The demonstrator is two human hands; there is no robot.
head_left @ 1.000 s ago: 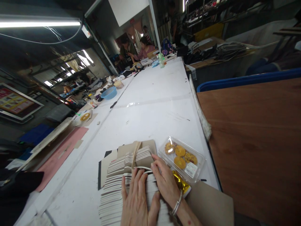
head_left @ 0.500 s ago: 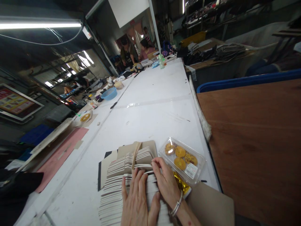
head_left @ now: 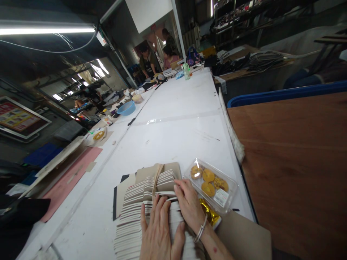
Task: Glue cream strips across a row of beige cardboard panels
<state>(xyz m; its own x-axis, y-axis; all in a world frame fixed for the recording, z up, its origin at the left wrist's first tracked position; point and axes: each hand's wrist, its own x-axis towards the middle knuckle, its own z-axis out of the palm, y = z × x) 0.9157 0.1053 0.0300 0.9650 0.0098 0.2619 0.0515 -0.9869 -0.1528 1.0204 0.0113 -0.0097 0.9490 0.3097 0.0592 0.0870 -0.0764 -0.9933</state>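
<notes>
A long row of grey-white cardboard pieces (head_left: 130,220) lies fanned in front of me, their edges overlapping. A beige band (head_left: 156,180) runs across the far part of the row. My left hand (head_left: 161,227) rests on top with fingers stretched out and apart, the fingertips just short of the band. At the row's right edge my right hand (head_left: 189,204) has its thumb and index finger closed at the corner of a cardboard piece; its other fingers are curled and partly hidden. A bracelet (head_left: 201,229) circles the right wrist. Flat grey card (head_left: 173,169) lies beyond the row.
Right of my hands are a clear plastic box of cookies (head_left: 208,180), a gold wrapper (head_left: 210,213) and a flat grey board (head_left: 244,231). A brown wooden board (head_left: 292,155) lies beside the white table (head_left: 173,137). Farther off are a blue basin (head_left: 126,108) and several people.
My right hand's fingertips have shifted slightly farther along the row's edge, and its wrist has turned a little. My left hand stays in place on the cardboard pieces.
</notes>
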